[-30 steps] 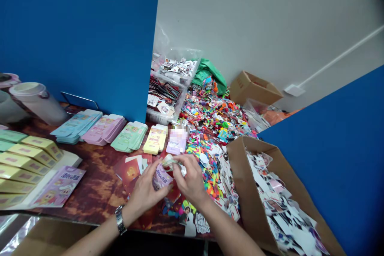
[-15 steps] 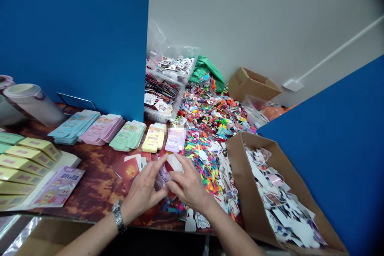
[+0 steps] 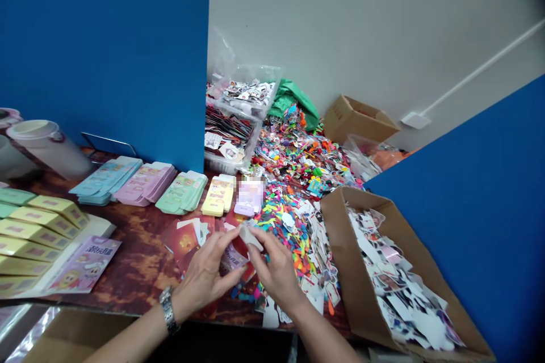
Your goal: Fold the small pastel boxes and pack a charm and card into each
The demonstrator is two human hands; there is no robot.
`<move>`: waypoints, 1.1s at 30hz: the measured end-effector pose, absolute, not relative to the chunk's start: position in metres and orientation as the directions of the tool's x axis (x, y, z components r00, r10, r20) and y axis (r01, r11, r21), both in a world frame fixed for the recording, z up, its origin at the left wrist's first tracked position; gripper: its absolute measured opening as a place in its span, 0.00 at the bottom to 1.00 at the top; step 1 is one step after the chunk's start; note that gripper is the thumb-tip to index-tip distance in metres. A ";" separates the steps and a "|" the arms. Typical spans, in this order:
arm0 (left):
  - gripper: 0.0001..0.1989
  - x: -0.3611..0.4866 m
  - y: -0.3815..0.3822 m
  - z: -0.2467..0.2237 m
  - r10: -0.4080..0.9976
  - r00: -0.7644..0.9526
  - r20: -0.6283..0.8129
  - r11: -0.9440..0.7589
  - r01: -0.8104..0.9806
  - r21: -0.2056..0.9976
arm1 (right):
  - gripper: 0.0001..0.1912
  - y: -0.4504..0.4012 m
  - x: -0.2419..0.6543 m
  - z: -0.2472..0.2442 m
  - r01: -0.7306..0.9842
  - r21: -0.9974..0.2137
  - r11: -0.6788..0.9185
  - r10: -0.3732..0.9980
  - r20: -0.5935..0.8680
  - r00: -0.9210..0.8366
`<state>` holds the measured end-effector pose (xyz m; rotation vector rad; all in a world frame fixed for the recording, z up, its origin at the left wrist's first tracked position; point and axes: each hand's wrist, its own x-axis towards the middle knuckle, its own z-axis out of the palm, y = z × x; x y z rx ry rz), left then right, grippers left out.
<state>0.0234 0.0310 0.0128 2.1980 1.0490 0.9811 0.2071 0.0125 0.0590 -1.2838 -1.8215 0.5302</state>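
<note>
Between my hands is a small purple printed carton, partly covered by fingers. My left hand, with a metal watch at the wrist, grips it from the left between thumb and fingers. A whitish flap or card stands up at its upper end; whether it belongs to the carton I cannot tell. My right hand pinches that white piece with thumb and forefinger. Red envelopes and white cards lie just left of my fingers. A stack of flat purple cartons sits beyond them.
Flat yellow, green, pink and blue cartons line the back. Folded yellow boxes stand left. Colourful trinkets are heaped behind, and a cardboard box of cut-outs sits right, beside a blue partition.
My right fingers have shifted slightly and now pinch the white piece, which has tilted up and looks narrower. My left hand has barely moved.
</note>
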 end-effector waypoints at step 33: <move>0.48 0.025 0.029 0.016 0.889 0.386 0.245 -0.457 0.748 0.481 | 0.27 -0.003 0.174 0.039 0.615 -0.664 0.425 0.888 0.439 -0.140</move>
